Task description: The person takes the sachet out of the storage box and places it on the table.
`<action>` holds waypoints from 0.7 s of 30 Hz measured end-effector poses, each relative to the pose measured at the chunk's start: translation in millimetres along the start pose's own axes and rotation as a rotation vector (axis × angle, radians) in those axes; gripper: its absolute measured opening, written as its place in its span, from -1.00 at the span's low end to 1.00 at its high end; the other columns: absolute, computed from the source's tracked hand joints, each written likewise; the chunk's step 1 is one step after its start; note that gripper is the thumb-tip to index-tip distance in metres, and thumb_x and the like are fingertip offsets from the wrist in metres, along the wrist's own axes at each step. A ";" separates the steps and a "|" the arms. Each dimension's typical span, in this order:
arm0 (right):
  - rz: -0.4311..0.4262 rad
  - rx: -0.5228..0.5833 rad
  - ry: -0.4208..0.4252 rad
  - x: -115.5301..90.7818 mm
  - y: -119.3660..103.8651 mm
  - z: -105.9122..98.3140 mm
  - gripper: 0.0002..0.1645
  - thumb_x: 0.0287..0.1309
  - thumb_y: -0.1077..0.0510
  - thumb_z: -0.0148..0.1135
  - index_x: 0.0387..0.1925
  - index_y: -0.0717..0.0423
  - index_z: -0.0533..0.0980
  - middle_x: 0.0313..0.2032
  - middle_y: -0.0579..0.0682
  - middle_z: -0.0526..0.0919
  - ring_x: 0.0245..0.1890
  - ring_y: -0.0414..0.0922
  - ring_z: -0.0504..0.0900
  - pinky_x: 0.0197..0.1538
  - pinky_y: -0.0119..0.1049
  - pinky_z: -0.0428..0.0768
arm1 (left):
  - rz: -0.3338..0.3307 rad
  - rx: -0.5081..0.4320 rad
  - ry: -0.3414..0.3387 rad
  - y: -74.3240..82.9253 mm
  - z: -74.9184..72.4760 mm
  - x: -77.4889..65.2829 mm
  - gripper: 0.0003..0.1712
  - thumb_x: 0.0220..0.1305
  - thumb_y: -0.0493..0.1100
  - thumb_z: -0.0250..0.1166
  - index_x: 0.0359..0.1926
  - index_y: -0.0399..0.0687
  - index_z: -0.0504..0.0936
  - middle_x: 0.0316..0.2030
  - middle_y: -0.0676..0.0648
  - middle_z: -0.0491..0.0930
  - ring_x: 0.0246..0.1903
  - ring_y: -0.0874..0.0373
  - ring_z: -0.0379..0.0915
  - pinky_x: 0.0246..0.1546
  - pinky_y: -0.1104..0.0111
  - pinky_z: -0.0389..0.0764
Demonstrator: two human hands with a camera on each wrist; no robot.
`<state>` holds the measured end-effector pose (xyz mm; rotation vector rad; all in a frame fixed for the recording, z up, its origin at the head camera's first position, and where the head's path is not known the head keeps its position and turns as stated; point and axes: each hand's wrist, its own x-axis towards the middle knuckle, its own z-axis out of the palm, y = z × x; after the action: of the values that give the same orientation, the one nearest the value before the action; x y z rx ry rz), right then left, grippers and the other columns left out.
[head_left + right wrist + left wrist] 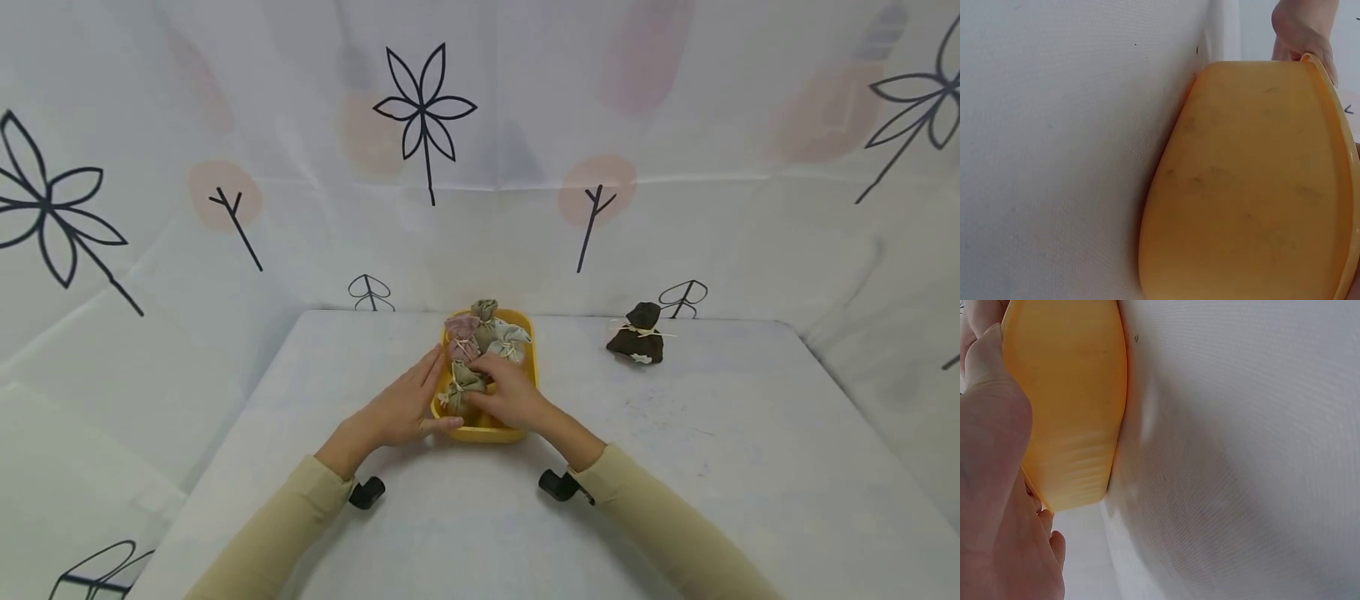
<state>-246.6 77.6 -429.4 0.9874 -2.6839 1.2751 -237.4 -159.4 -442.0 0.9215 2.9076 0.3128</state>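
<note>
A yellow plastic basket (529, 358) stands on the table with several small drawstring pouches inside. Along its left side lies my left hand (405, 404), fingers straight against the wall and thumb stretched over the near-left rim. My right hand (513, 396) reaches in over the right rim and pinches an olive-green pouch (459, 387) at the near left of the basket. Behind it sit a pink pouch (462, 333), a pale grey-white pouch (512, 340) and another olive pouch (485, 312). In both wrist views the basket's outer wall (1069, 394) hides the pouches.
A dark brown pouch (637, 340) tied with a light string lies at the back right of the white table (720, 467). A white patterned cloth (495, 242) hangs behind and at both sides. Small black devices (367, 492) sit under both wrists.
</note>
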 end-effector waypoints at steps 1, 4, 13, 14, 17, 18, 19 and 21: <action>0.014 0.007 0.000 0.4 -0.1 0.3 -0.54 0.23 0.18 0.45 0.12 0.25 0.59 0.01 0.05 0.64 0.00 -0.05 0.60 0.11 -0.12 0.65 | -0.001 -0.002 -0.001 0.0 -0.2 -0.1 0.34 0.30 0.62 -0.02 0.62 -0.22 -0.35 0.63 -0.22 -0.39 0.61 -0.07 -0.34 0.56 0.08 -0.02; 0.050 0.024 -0.002 1.5 0.8 1.2 -0.58 0.26 0.17 0.44 0.10 0.23 0.59 -0.01 0.03 0.63 0.00 -0.06 0.60 0.12 -0.12 0.64 | -0.007 -0.004 -0.010 0.1 -0.7 -0.7 0.35 0.29 0.63 -0.02 0.62 -0.22 -0.35 0.63 -0.22 -0.40 0.61 -0.07 -0.35 0.56 0.08 -0.03; 0.075 0.051 0.002 1.2 3.6 0.1 -0.61 0.31 0.17 0.39 0.11 0.20 0.58 0.03 0.03 0.64 0.00 -0.09 0.57 0.12 -0.13 0.60 | -0.018 0.021 -0.021 -0.8 0.2 0.1 0.37 0.26 0.67 -0.08 0.63 -0.22 -0.34 0.64 -0.21 -0.40 0.61 -0.08 -0.32 0.56 0.09 -0.02; 0.070 0.056 0.002 0.9 3.4 -1.0 -0.62 0.31 0.18 0.39 0.11 0.20 0.58 0.03 0.03 0.64 -0.01 -0.09 0.57 0.11 -0.13 0.60 | -0.019 0.024 -0.024 -0.7 0.4 0.2 0.37 0.26 0.67 -0.09 0.63 -0.22 -0.34 0.64 -0.21 -0.40 0.61 -0.08 -0.32 0.56 0.09 -0.02; 0.063 0.057 -0.001 0.2 2.3 -5.1 -0.63 0.32 0.16 0.38 0.10 0.19 0.58 0.00 0.01 0.65 -0.04 -0.10 0.56 0.08 -0.16 0.59 | -0.019 0.027 -0.023 -0.2 0.2 0.1 0.37 0.26 0.68 -0.10 0.63 -0.22 -0.34 0.64 -0.21 -0.39 0.61 -0.08 -0.32 0.56 0.09 -0.02; 0.060 0.062 -0.003 -0.1 1.5 -6.9 -0.64 0.33 0.16 0.38 0.09 0.19 0.58 -0.02 0.01 0.65 -0.06 -0.10 0.55 0.05 -0.18 0.59 | -0.018 0.026 -0.022 0.0 0.0 0.0 0.37 0.26 0.68 -0.09 0.63 -0.22 -0.34 0.64 -0.21 -0.39 0.61 -0.08 -0.31 0.56 0.09 -0.02; 0.057 0.065 -0.005 -0.4 0.7 -8.9 -0.66 0.33 0.16 0.37 0.07 0.18 0.59 -0.05 -0.01 0.65 -0.09 -0.11 0.54 0.02 -0.19 0.58 | -0.018 0.025 -0.021 0.3 -0.2 -0.2 0.37 0.26 0.68 -0.09 0.63 -0.22 -0.33 0.64 -0.21 -0.39 0.61 -0.08 -0.30 0.56 0.09 -0.02; 0.052 0.070 -0.008 -1.1 -1.0 -13.1 -0.70 0.34 0.15 0.36 0.04 0.16 0.59 -0.09 -0.04 0.64 -0.12 -0.13 0.53 -0.01 -0.23 0.58 | -0.020 0.023 -0.020 0.3 -0.3 -0.4 0.37 0.26 0.68 -0.09 0.63 -0.22 -0.33 0.64 -0.21 -0.38 0.61 -0.09 -0.29 0.56 0.08 -0.01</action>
<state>-248.4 86.9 -420.2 0.9373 -2.7058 1.3857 -236.9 -159.4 -441.7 0.8923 2.9064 0.2681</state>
